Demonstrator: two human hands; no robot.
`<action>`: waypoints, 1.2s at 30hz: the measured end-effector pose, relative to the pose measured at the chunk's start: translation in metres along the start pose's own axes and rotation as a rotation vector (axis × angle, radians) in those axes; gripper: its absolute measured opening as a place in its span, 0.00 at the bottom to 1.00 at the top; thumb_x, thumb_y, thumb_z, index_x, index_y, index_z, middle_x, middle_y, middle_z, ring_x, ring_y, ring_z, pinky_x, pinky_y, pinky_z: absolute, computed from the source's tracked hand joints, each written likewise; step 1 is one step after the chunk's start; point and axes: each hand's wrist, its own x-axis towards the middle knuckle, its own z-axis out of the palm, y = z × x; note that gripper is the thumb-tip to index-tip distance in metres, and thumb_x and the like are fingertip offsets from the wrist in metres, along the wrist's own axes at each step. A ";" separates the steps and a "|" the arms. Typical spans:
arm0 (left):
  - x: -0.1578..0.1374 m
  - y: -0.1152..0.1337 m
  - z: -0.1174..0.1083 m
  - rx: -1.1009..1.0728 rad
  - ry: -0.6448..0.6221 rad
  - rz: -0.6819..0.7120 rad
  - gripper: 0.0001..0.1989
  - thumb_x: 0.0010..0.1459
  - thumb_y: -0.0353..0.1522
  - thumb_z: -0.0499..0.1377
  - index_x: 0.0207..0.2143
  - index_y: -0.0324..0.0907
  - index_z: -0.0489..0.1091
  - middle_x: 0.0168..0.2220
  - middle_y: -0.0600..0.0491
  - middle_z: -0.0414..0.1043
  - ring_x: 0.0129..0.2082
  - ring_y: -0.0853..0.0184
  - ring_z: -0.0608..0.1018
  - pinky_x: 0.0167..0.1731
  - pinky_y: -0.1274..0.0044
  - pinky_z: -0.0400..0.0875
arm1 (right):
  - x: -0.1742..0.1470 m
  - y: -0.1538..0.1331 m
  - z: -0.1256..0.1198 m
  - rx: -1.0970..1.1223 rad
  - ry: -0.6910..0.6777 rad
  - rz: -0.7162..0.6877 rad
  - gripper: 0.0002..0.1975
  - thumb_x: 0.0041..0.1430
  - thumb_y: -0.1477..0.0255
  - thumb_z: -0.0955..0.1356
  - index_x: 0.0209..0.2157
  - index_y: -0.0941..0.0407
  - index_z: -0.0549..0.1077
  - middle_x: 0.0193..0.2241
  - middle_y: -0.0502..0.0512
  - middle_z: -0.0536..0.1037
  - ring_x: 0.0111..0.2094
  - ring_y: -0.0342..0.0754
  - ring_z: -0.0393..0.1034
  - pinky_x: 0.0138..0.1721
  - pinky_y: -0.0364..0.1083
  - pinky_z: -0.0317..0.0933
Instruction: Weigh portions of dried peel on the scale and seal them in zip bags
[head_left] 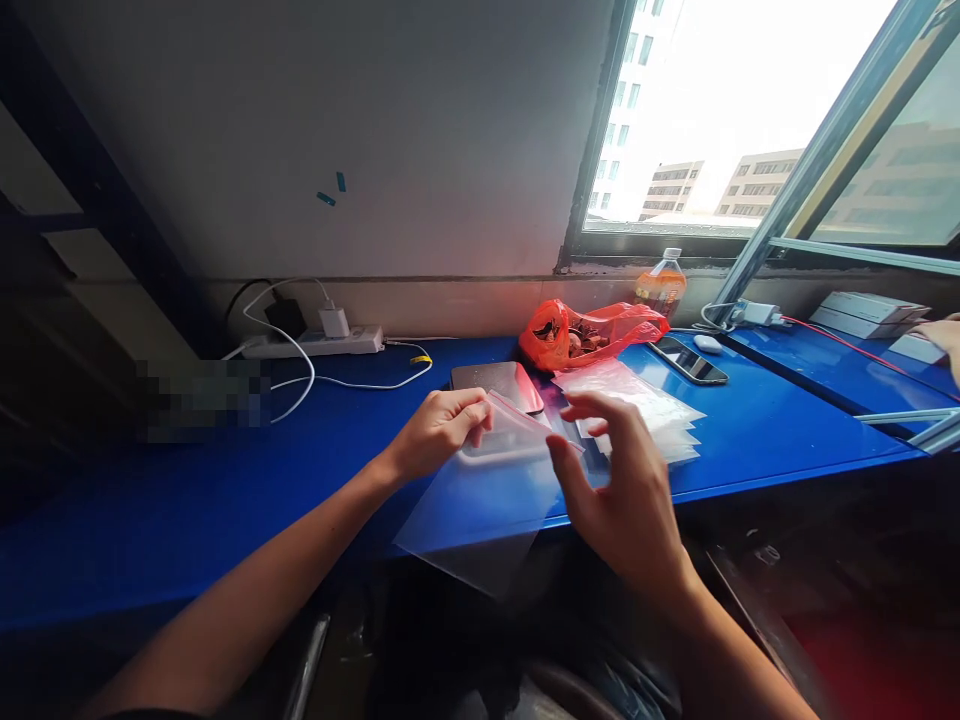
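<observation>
My left hand [444, 428] is closed on one top corner of a clear zip-lock bag [487, 510] with a reddish strip along its top edge. The bag hangs flat and tilted over the table's front edge. Close to its other top corner, my right hand [619, 470] has thumb and fingers spread apart, with nothing between them. Behind the hands lies a dark, flat, round-cornered box [495, 383], partly covered by the bag. A fanned stack of clear zip-lock bags [660, 410] rests just beyond my right hand.
A red plastic bag [547, 335] of brownish pieces sits near the wall, before a drink bottle [664, 285]. A phone [688, 360] and white earbud case [706, 344] lie to the right. A power strip [322, 342] with cables is at left. Another person's hand [945, 337] touches white boxes [870, 312].
</observation>
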 end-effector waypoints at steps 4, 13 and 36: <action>-0.002 0.000 0.003 0.045 -0.075 0.037 0.16 0.60 0.38 0.50 0.23 0.40 0.67 0.20 0.56 0.65 0.22 0.70 0.66 0.26 0.78 0.59 | 0.021 -0.001 0.022 -0.023 -0.290 0.044 0.10 0.61 0.73 0.64 0.45 0.55 0.68 0.37 0.58 0.79 0.39 0.54 0.73 0.41 0.52 0.64; -0.004 0.002 0.008 0.033 0.003 0.015 0.12 0.59 0.40 0.57 0.36 0.40 0.70 0.24 0.56 0.68 0.24 0.70 0.68 0.25 0.79 0.60 | 0.019 -0.003 0.027 0.009 -0.349 0.093 0.10 0.59 0.77 0.61 0.43 0.54 0.66 0.31 0.54 0.77 0.32 0.49 0.72 0.34 0.47 0.61; -0.003 0.004 0.016 0.166 0.204 0.092 0.08 0.55 0.34 0.61 0.26 0.40 0.76 0.23 0.55 0.75 0.21 0.72 0.66 0.23 0.78 0.59 | 0.023 0.010 0.047 0.062 -0.372 0.028 0.08 0.56 0.78 0.60 0.39 0.56 0.63 0.31 0.59 0.77 0.31 0.50 0.71 0.32 0.46 0.61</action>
